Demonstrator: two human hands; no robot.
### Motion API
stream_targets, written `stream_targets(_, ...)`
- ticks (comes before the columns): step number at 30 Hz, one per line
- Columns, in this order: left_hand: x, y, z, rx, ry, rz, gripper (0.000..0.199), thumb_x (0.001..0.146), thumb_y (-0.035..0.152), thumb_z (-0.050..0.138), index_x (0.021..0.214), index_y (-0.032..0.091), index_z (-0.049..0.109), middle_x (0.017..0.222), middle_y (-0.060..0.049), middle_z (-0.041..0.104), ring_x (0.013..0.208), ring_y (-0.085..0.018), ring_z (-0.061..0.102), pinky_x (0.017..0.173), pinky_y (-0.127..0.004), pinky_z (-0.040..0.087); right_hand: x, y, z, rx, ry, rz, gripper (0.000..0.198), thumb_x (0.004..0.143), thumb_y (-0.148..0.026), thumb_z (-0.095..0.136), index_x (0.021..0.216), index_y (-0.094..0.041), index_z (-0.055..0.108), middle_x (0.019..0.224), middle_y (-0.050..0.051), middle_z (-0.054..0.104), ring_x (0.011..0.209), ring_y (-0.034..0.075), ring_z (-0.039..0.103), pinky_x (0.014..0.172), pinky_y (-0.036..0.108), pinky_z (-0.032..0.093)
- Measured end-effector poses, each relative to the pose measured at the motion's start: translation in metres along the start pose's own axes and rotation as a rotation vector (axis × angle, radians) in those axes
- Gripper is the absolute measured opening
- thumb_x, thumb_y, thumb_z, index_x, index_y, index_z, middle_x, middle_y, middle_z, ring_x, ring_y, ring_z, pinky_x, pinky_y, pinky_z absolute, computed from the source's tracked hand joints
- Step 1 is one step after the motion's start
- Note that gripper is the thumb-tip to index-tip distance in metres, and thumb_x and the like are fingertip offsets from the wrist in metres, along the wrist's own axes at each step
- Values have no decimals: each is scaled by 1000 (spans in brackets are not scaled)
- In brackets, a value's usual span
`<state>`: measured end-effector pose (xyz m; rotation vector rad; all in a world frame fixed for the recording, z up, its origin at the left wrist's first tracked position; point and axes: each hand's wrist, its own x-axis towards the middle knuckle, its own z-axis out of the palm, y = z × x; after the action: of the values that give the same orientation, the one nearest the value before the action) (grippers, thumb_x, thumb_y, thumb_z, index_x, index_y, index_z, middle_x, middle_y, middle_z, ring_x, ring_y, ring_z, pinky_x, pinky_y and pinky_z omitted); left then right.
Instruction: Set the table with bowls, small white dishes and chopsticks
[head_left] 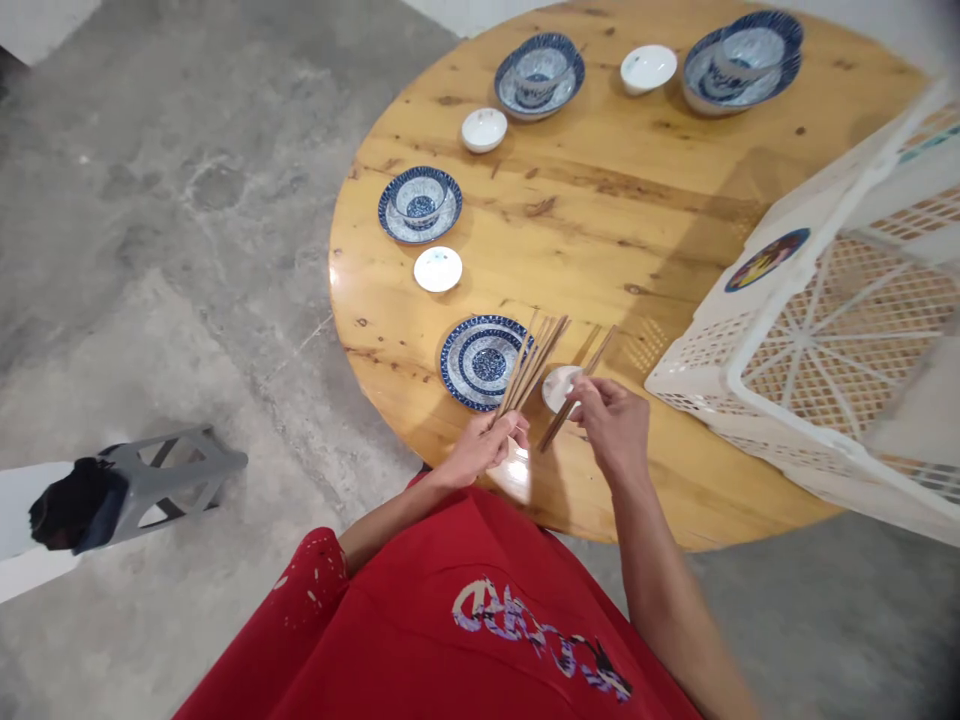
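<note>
My left hand (499,440) is closed round the lower ends of a bunch of chopsticks (536,360), which fan out upward over the right edge of a blue-and-white plate (487,364). Pinched in the fingers of my right hand (609,415) is a pair of chopsticks (556,425), held slantwise above the table. Behind that pair, partly covered by it and by my fingers, sits a small white dish (559,385). Whether the plate carries a bowl is hard to tell from above.
A round wooden table (570,240) bears a white lattice crate (697,350) at the right. Along its far left edge are a bowl on a plate (420,205), a white dish (438,270) and several more such settings. A grey stool (176,475) stands on the floor at left.
</note>
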<state>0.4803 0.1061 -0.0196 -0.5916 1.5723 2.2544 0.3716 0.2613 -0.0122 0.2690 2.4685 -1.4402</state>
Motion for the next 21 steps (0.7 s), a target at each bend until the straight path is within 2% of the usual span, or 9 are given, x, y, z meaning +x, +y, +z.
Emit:
stream_targets(3,-3,4,2,-10,-61,-31,56,89,68,50,100,14,63,78,-2,65,43,-3,32,42,-21,22,-14,-10,17,269,-77,10,50,71,-65,73,83,-16,72,70,2,66,49,12,51,47,25,40)
stream_targets(7,-5,4,-1,5,-115,-39,59,88,70,51,101,14,63,77,-1,65,42,-3,32,42,-22,23,-23,-13,32,416,-49,50,48,63,-61,82,76,-16,69,58,-2,58,49,12,51,47,24,40)
stream_targets(15,-7,0,-21,29,-110,12,45,88,59,58,94,15,61,75,1,62,43,-4,39,41,-21,26,-31,-14,47,585,37,167,39,56,-49,83,71,-17,68,54,-2,58,47,11,52,47,22,42)
stream_targets(21,-11,1,-30,63,-130,5,48,86,62,59,95,14,62,73,1,63,44,-5,41,42,-21,30,-43,-14,50,549,26,119,40,59,-51,83,72,-16,68,56,-2,58,49,9,50,48,22,41)
